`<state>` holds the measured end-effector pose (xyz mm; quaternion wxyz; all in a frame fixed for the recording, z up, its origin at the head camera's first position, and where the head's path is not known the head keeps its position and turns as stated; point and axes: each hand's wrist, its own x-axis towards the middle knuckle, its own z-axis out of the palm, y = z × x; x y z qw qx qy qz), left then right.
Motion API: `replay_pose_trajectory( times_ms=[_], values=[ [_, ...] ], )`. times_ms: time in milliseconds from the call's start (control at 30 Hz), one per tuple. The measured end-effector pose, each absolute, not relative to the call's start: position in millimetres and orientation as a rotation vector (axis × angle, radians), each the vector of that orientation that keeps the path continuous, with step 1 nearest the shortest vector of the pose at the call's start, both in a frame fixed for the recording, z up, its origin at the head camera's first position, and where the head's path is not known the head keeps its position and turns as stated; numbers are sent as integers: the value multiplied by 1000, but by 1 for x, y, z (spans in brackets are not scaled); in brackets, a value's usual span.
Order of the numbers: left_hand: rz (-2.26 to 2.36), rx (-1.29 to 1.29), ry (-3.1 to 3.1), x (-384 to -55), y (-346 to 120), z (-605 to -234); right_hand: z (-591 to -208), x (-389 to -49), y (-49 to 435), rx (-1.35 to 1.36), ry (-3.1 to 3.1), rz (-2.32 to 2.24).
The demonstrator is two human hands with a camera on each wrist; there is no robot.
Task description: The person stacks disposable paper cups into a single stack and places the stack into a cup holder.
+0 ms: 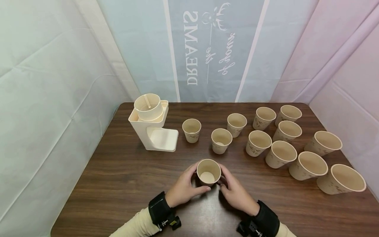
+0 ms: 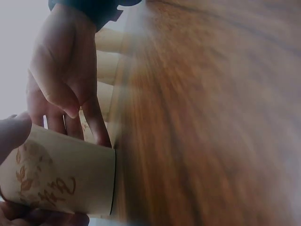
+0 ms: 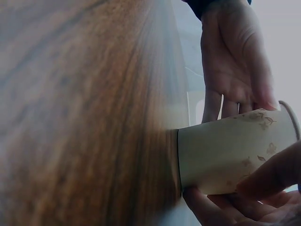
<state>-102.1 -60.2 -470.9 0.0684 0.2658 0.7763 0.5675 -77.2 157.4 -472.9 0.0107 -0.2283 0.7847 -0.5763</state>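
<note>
Head view: I hold 1 paper cup (image 1: 208,172) upright between my left hand (image 1: 184,187) and my right hand (image 1: 237,192), at the near part of the table (image 1: 124,184). My left fingers curl along the cup's left side, and my left thumb lies at its near side. My right fingers touch the right side; my right thumb stands apart from the wall. Beyond it, 11 other cups (image 1: 258,144) stand from the middle to the right. A cream stand (image 1: 145,131) carrying a round container (image 1: 151,115) is at the left.

Left wrist view: The cup's base appears to rest on the table. The wall bears a leaf print (image 2: 24,176). My right fingers reach behind the cup, extended and slightly spread.

Right wrist view: My left thumb tip meets the wall, so my left hand pinches the cup. My right thumb overlaps the wall; contact cannot be told here.

Step in hand: I judge this as steadying the cup with 2 hands. The next move, I judge, calls for light, even pressure, since the thin wall could dent.
</note>
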Motion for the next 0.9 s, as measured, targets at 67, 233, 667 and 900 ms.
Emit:
replay_pose_trajectory(
  times_ms=[67,233,667,900],
  values=[
    [1732,782,2343,-102,-58,-471,-473,-77,158,-715,2436,-1813],
    [1780,736,2324,-103,-56,-472,-473,-78,158,-695,2402,-1838],
    [1759,734,2384,-103,-56,-473,-473,-79,158,-676,2371,-1855],
    [1731,709,2413,-103,-56,-474,-473,-81,160,-664,2427,-1852]
  ],
)
